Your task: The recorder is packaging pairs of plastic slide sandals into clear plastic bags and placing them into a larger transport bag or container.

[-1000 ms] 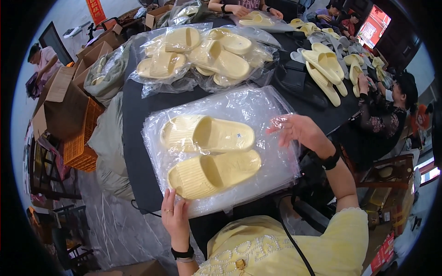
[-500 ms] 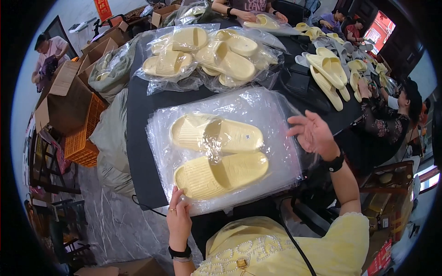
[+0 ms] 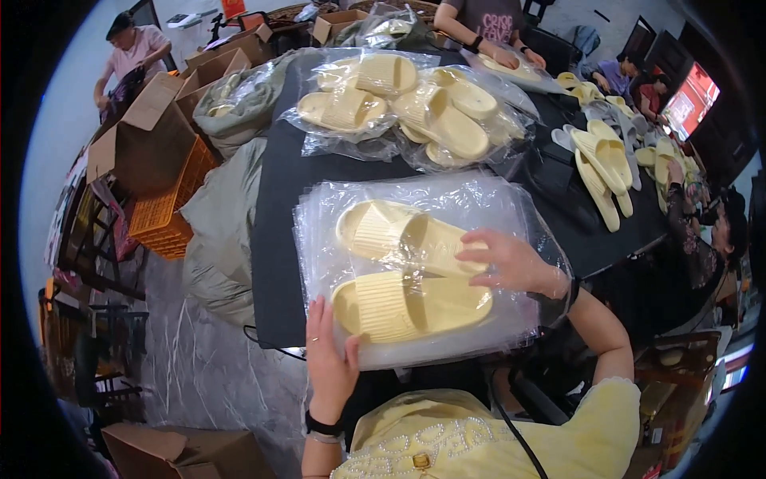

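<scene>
Head view: bagging slippers (image 3: 411, 275); left hand (image 3: 329, 363) flat on bag (image 3: 423, 199) corner, right hand (image 3: 511, 262) spread pressing beside slippers; sealing likely next.

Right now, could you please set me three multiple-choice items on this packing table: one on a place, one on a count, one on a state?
1. Where does the left hand rest?
A. on the near left edge of the clear plastic bag
B. on the orange crate
C. on a cardboard box

2. How many pale yellow slippers lie in that bag?
A. one
B. two
C. four

3. How is the right hand?
A. clenched in a fist
B. open, fingers spread on the bag over the slippers
C. raised off the table

Answers: 1 A, its fingers lie on the bag's corner; 2 B, two lie side by side; 3 B, its fingers press the plastic.
</scene>
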`<state>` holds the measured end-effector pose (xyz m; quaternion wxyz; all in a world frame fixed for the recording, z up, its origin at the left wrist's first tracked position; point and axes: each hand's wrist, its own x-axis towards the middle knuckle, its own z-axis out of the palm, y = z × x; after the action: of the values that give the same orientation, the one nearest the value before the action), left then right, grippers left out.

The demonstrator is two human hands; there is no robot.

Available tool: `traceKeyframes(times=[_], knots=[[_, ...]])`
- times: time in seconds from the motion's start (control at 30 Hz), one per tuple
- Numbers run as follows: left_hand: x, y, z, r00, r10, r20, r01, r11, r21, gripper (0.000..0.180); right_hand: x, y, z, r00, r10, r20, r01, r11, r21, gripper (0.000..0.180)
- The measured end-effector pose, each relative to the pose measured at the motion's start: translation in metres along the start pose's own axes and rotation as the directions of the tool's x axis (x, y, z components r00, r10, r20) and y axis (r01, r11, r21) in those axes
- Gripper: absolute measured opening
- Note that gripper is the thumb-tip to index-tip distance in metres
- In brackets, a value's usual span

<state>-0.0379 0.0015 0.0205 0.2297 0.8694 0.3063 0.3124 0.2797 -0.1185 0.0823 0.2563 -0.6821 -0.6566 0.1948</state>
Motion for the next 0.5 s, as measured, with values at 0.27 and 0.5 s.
traceKeyframes(times=[0.27, 0.5], knots=[[-0.006, -0.01, 0.024, 0.972, -0.14, 0.19, 0.115, 0.983, 0.14, 0.073, 0.02, 0.024, -0.001, 0.975, -0.207, 0.086, 0.224, 0.885, -0.408, 0.022], [-0.005, -0.012, 0.025, 0.973, -0.122, 0.197, 0.088, 0.981, 0.173, 0.071, 0.069, -0.021, 0.051, 0.948, -0.319, 0.019, 0.317, 0.932, -0.176, 0.029]])
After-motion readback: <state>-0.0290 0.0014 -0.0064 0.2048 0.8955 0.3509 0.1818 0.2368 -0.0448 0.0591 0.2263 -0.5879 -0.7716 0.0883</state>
